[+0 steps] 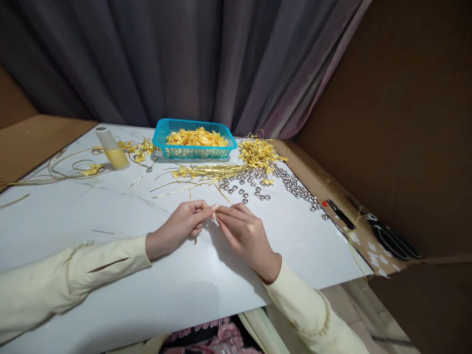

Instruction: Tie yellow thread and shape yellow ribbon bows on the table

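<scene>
My left hand (186,223) is closed in a pinch above the white tabletop (173,290). A short end of gold cord (195,240) pokes out below its fingers. My right hand (245,231) meets it fingertip to fingertip, its thumb and fingers pressed together. Whatever sits between the right fingertips is too small and covered to make out. Just beyond both hands lies a bundle of gold cords (217,171), some with yellow ribbon bows. Loose silver teardrop beads (254,183) are scattered behind my right hand.
A blue basket (195,152) of yellow bows stands at the back, beside a pile of yellow bows (260,151). At left are a white-and-yellow bottle (113,150) and long cords (55,169). Black scissors (391,238) and a small black-handled tool (341,214) lie on cardboard at right.
</scene>
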A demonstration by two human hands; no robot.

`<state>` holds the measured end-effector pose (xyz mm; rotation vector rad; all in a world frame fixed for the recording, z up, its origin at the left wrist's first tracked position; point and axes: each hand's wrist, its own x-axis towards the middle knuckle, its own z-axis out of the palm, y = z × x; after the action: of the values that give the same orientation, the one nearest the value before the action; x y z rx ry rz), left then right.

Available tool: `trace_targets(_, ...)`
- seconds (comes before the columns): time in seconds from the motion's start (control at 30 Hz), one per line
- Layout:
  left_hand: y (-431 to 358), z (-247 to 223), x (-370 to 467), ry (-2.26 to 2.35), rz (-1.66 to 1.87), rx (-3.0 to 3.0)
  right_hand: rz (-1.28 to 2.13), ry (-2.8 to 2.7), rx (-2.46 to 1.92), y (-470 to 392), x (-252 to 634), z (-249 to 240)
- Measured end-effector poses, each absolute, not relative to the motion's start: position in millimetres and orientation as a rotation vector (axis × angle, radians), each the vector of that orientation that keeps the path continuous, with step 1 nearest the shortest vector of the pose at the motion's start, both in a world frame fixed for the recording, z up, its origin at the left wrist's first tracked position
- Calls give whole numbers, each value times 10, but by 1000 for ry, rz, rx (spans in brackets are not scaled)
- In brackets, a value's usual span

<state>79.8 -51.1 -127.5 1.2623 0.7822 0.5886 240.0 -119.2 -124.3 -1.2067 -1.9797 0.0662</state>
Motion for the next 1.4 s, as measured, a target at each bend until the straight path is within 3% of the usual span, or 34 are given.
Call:
trace_targets(0.67, -523, -1246, 792, 864, 575, 1537, 475, -1747, -1335, -1182, 2414, -1171)
trace_targets(1.07, -566, -1289, 722, 822, 846, 2268, 532, -1692, -1367, -1178, 2418, -1168)
trace_targets(1.4, -569, -1348, 703, 578, 920, 2637, 340, -1805, -1373, -1167, 2404, -1238)
